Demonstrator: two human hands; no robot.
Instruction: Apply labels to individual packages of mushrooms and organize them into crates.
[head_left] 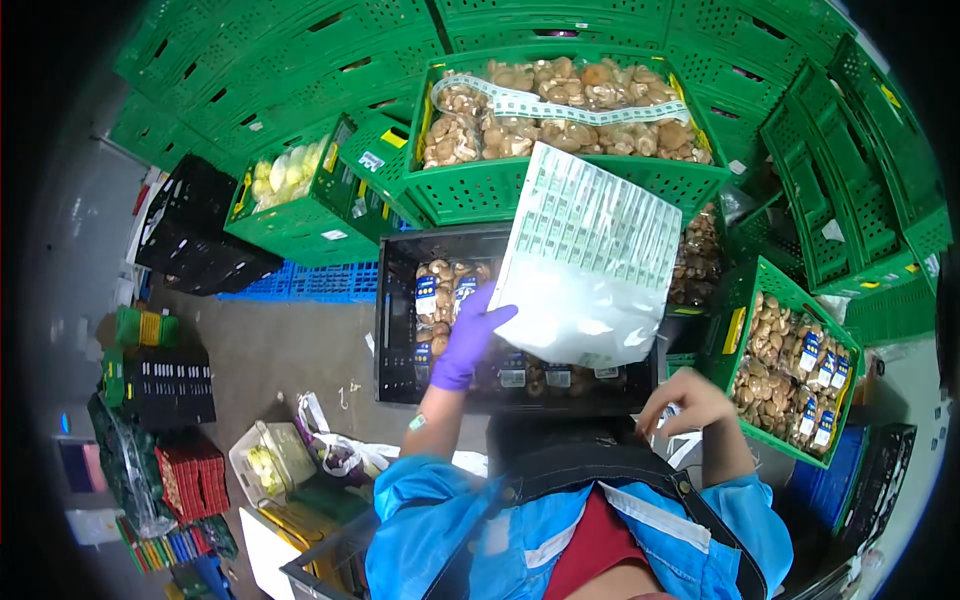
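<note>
My left hand (472, 345), in a purple glove, grips the left edge of a white packet with rows of small green printed labels (595, 255), shiny like plastic film. The packet is tilted over a black crate (400, 385) of packed brown mushrooms (437, 300) with blue-and-white labels, hiding part of them. My right hand (692, 402) is bare and slightly blurred. It hovers by my waist, right of the crate's near corner, with fingers curled; a small whitish bit shows at the fingertips, too unclear to name.
Behind the black crate stands a green crate (560, 175) of bagged mushrooms with a label strip (590, 113) draped across. Another green mushroom crate (795, 370) is at the right. Pale vegetables fill a green crate (290, 225) at the left. Stacked green crates (270, 75) line the back.
</note>
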